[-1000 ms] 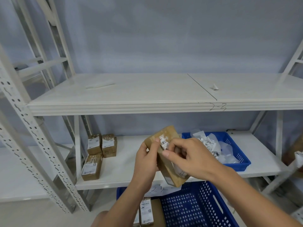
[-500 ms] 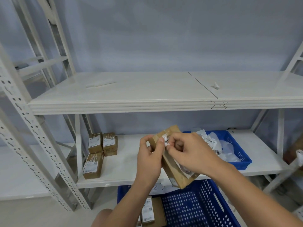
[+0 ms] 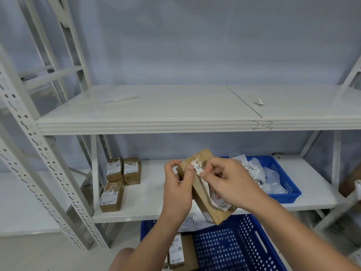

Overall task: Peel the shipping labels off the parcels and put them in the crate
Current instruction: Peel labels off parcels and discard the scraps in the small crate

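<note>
Brown parcel (image 3: 204,199) sits in the air over the blue crate (image 3: 224,243). My left grip (image 3: 176,190) curls round its top end. My right grip (image 3: 228,180) pinches the top corner of the white label (image 3: 198,168). The parcel runs long, down and right toward me, so I think the pull goes that way.

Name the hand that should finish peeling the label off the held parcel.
Right, most likely: the right hand pinches the lifted corner of the label, while the left hand grips the parcel, steadying it.
</note>
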